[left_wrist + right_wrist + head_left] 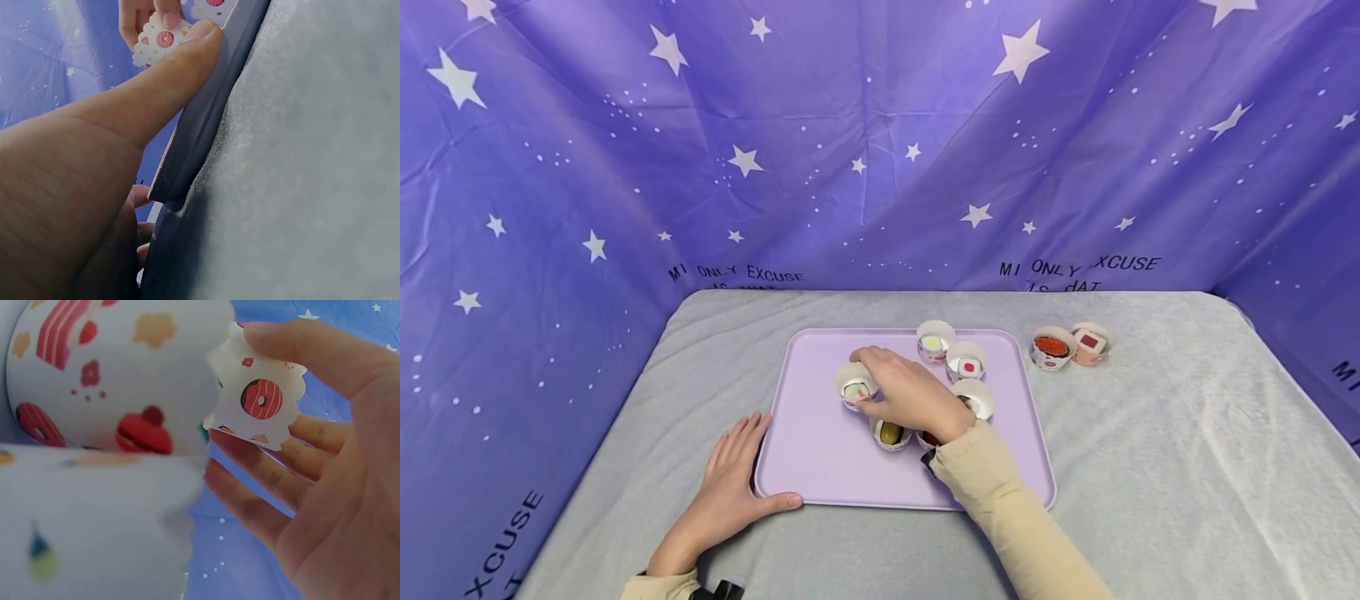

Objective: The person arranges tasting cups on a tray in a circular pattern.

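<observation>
My right hand (917, 396) pinches a white paper baking cup (847, 380) between thumb and fingers over the middle of the lilac tray (812, 458). The cup holds a small white-rimmed piece with a pale green and pink top; its outside shows a donut print (261, 399) in the right wrist view. Below it stands a cup with an olive-brown piece (891, 433). Another cup with something red (928, 439) is partly hidden by my wrist. My left hand (730, 487) lies at the tray's front left corner, thumb touching the front rim, fingers stretched along the left side.
Along the tray's right part stand a cup with a yellow-green centre (934, 344), a red-centred one (966, 367) and a partly covered one (977, 396). Right of the tray, a cup with an orange-red top (1051, 346) touches a pinkish cup (1090, 343) on the grey cloth (1187, 433).
</observation>
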`<action>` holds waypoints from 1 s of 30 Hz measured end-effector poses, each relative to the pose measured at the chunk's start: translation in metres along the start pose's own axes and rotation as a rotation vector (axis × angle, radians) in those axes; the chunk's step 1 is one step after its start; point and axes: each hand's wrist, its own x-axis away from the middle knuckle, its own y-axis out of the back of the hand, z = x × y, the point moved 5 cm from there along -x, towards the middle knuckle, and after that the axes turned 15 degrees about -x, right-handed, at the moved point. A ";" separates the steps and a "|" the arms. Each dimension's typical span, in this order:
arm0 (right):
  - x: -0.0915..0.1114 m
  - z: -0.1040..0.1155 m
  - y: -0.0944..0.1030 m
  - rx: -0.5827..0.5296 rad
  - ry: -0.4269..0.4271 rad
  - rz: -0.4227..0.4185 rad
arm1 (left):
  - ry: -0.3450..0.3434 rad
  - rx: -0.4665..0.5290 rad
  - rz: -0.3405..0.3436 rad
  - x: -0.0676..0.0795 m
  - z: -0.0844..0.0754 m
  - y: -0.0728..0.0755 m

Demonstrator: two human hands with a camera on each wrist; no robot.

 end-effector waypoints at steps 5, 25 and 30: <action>0.000 -0.001 -0.001 0.024 -0.005 0.007 | -0.001 -0.002 -0.003 0.000 0.000 0.000; 0.001 -0.011 -0.003 0.016 -0.107 0.054 | -0.002 0.002 -0.008 0.000 -0.001 0.001; 0.003 -0.011 0.002 0.022 -0.116 0.061 | -0.004 -0.003 -0.011 0.001 0.000 0.000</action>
